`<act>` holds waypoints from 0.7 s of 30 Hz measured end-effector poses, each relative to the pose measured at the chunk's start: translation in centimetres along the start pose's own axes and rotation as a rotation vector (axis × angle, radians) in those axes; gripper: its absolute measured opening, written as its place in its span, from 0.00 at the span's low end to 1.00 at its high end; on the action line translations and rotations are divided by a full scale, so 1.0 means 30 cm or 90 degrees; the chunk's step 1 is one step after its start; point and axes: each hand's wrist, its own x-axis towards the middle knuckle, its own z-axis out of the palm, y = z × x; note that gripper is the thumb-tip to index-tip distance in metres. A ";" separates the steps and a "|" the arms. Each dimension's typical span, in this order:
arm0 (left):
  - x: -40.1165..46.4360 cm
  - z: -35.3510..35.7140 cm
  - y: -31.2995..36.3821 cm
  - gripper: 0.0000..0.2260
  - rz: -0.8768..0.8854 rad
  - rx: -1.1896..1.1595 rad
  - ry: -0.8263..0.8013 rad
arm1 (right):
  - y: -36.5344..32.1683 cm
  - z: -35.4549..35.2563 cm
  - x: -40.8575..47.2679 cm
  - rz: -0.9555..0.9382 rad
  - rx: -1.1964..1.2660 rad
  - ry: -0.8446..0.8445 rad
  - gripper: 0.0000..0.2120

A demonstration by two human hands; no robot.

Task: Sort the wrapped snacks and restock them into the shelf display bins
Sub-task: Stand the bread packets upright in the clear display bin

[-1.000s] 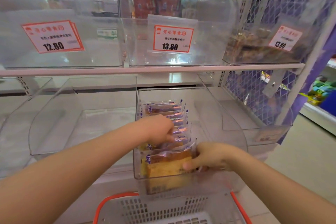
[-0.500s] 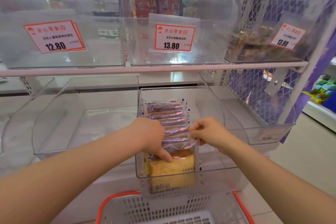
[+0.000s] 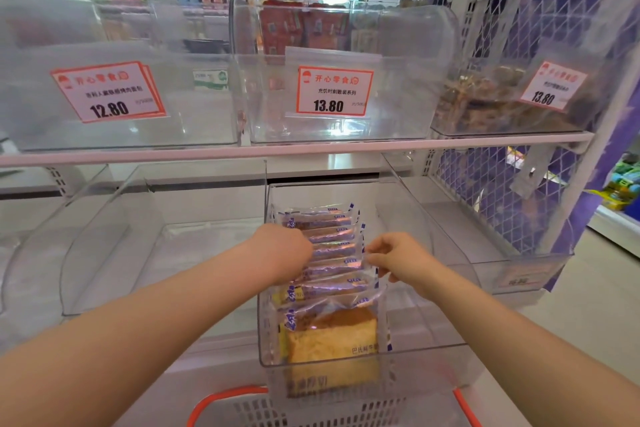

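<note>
A clear display bin point(image 3: 429, 345) on the lower shelf holds a row of several wrapped cake slices point(image 3: 332, 347) standing on edge, in clear wrappers with purple print. My left hand point(image 3: 284, 253) reaches into the bin from the left, its fingers curled down against the left ends of the middle packs; the fingertips are hidden. My right hand point(image 3: 398, 258) is at the right side of the row, thumb and fingers pinching the right edge of a middle pack's wrapper.
A white basket with an orange rim point(image 3: 221, 402) sits below the bin. Clear bins point(image 3: 145, 253) stand to the left and right point(image 3: 485, 236). The upper shelf carries clear bins with price tags 12.80 point(image 3: 109, 90) and 13.80 point(image 3: 334, 91). Purple mesh panel point(image 3: 502, 201) at right.
My right hand rose from the front pack to the right edge of the middle packs. My left hand shifted back along the row, off the front pack.
</note>
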 end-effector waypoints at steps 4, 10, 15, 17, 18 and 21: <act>0.010 -0.011 0.001 0.08 -0.013 0.031 0.014 | 0.017 -0.006 0.003 0.001 0.009 0.026 0.04; -0.057 -0.018 0.006 0.08 0.020 -0.032 0.150 | -0.007 -0.032 -0.076 -0.158 -0.186 0.077 0.07; -0.143 -0.024 0.017 0.17 0.152 -0.118 0.005 | 0.004 -0.067 -0.175 -0.185 -0.142 -0.071 0.07; -0.140 -0.024 0.013 0.21 0.158 -0.079 -0.066 | 0.006 -0.069 -0.188 -0.178 -0.111 -0.105 0.07; -0.137 -0.024 0.013 0.22 0.156 -0.058 -0.083 | 0.007 -0.070 -0.191 -0.178 -0.089 -0.124 0.07; -0.129 -0.023 0.019 0.21 0.151 -0.032 -0.090 | 0.008 -0.078 -0.192 -0.180 -0.070 -0.159 0.05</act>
